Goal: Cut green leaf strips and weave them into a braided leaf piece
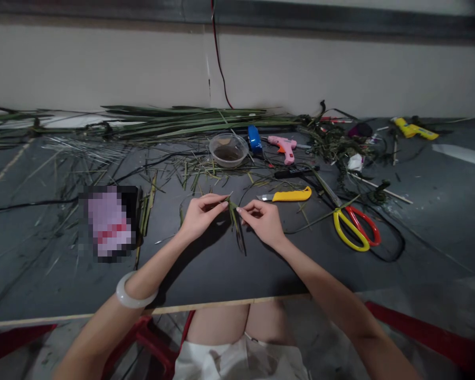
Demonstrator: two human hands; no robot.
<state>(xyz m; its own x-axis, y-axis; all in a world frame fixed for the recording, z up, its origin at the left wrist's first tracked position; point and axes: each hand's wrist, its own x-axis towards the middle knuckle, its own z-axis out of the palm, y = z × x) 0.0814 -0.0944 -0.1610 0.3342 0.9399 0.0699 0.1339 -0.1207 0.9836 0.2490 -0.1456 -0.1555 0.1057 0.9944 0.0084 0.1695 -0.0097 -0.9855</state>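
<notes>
Between my hands are narrow green leaf strips (233,211), with several ends fanning down toward the table. My left hand (203,214) pinches them near the top with thumb and forefinger. From the right side, my right hand (262,219) pinches one of the strips at its fingertips. Just beyond my right hand lies a yellow-handled knife (292,195), its blade pointing left. Scissors (352,227) with one yellow and one red handle lie farther right.
A blurred purple item (108,219) lies at the left. Behind my hands stand a clear plastic bowl (228,153), a blue tape roll (254,139) and a pink glue gun (284,147). Long green leaves (174,121) line the wall. A yellow glue gun (414,129) sits far right.
</notes>
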